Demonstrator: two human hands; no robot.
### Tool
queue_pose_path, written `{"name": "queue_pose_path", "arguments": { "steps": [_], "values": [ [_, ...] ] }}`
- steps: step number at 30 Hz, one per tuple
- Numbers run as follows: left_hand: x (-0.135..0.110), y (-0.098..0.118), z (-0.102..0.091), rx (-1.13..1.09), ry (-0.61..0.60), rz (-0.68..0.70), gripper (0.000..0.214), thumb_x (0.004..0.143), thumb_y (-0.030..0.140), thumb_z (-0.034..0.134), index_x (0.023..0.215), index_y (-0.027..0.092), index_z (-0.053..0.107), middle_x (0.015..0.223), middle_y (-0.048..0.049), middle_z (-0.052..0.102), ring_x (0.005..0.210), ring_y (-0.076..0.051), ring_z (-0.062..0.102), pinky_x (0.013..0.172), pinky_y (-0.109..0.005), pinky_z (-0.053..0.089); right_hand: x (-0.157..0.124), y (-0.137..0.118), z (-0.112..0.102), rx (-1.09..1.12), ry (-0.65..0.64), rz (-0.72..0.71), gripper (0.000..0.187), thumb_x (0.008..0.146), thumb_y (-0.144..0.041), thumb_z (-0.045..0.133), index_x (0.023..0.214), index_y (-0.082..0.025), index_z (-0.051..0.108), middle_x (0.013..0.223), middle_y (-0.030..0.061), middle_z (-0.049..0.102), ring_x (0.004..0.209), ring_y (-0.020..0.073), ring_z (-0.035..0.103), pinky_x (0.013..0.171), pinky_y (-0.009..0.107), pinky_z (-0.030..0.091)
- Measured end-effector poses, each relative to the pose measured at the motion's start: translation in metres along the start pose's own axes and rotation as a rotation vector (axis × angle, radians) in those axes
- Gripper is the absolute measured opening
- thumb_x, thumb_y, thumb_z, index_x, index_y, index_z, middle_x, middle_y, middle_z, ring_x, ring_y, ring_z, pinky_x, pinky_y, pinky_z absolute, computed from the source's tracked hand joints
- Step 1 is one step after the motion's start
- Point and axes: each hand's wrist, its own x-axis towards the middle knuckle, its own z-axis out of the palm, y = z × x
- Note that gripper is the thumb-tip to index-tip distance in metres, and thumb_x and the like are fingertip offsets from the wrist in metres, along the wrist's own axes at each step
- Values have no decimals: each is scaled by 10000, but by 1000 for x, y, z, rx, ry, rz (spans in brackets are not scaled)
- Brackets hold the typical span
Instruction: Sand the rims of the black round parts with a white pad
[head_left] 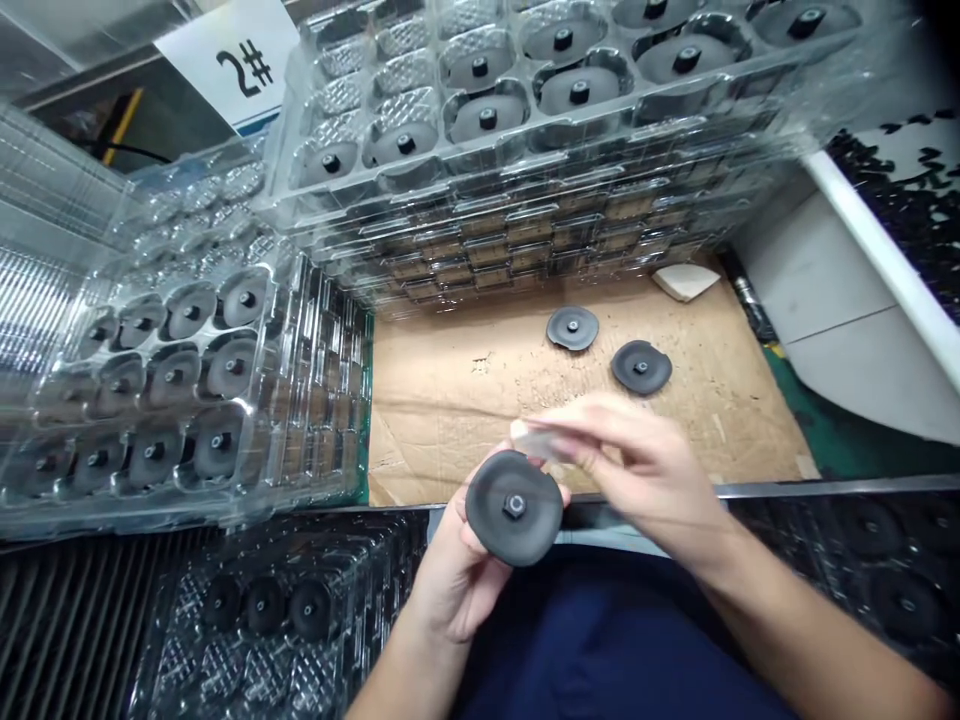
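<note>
My left hand (pixel 465 575) grips a dark grey rubber disc (pixel 495 530) with a small metal-looking hub in its centre, its dished face turned up toward me. Pinched in my right hand (pixel 637 460) is a small white block (pixel 536 440), slightly blurred, held at the disc's upper edge; whether it touches the rim I cannot tell. Beyond my hands, two similar discs lie apart on the cardboard: one disc (pixel 572 328) farther off and another disc (pixel 642 367) nearer on the right.
Stacked clear plastic trays (pixel 465 170) holding discs stand at the back, and more trays (pixel 259 400) at the left. A white wedge-shaped piece (pixel 685 281) rests on the cardboard (pixel 427 400). Small black parts (pixel 900 190) fill a white-edged bin at right. A tray of discs (pixel 262 660) sits low at left.
</note>
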Motion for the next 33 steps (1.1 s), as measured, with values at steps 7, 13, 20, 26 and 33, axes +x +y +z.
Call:
{"name": "queue_pose_path", "arguments": {
  "steps": [7,13,20,26,33],
  "values": [
    [-4,7,0,-62,-22,-30,449,550,184,817,967,271,675,1009,-4,716,897,-213,690,767,-246,534,-43,37,1,8,28,446,228,872,-290,553,1041,-194,671,939,58,704,694,164,630,570,266,506],
    [-4,0,-1,49,14,2,552,532,234,836,1048,283,648,1059,-22,691,925,-223,663,755,-274,530,-26,-5,-10,-103,171,253,213,875,-206,573,1067,-255,653,1017,20,684,822,160,627,664,254,503],
    [-7,0,-6,136,140,158,665,457,257,873,1088,257,663,1009,-25,712,905,-171,648,748,-190,511,-2,-35,3,-248,-107,-18,232,891,-87,487,1016,-153,671,816,34,684,714,160,623,654,291,502],
    [-3,0,-2,160,101,245,542,485,259,865,1001,264,701,881,19,720,823,-133,650,736,-174,505,-4,-35,16,-237,126,-147,259,902,-83,471,1107,-94,630,917,97,687,821,188,629,772,330,498],
    [0,3,-5,81,34,193,575,510,211,848,1041,321,656,1098,-10,685,928,-219,666,829,-320,524,-30,-22,-9,365,-194,386,152,834,-190,582,897,-237,712,808,8,703,652,134,632,521,205,467]
  ]
}}
